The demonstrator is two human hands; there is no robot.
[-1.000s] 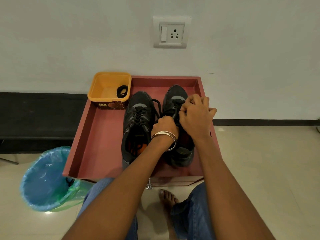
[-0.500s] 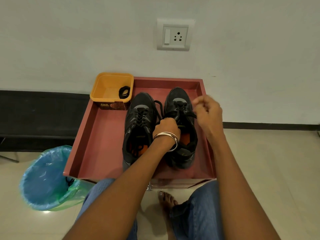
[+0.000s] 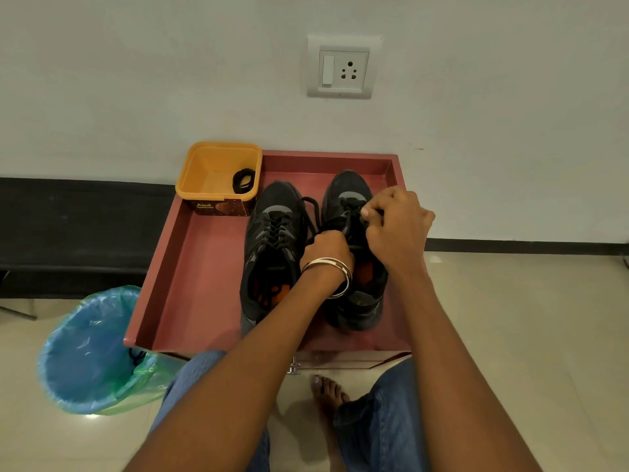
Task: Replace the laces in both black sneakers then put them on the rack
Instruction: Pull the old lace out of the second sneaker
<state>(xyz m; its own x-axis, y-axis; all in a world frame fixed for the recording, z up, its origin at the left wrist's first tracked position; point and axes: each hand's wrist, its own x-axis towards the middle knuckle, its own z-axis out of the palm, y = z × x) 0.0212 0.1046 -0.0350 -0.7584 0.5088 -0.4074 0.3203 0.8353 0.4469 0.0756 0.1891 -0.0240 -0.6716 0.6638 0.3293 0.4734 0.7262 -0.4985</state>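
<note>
Fingers (image 3: 369,212) of both hands pinch the lace (image 3: 337,221) over the right sneaker (image 3: 350,192).

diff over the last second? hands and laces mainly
The right hand swung out to the right, drawing lace, then came back over the right sneaker and now pinches the lace near the toe-end eyelets. The left hand stayed gripping at that sneaker's tongue. Left sneaker, yellow tub and bin unmoved.
</note>
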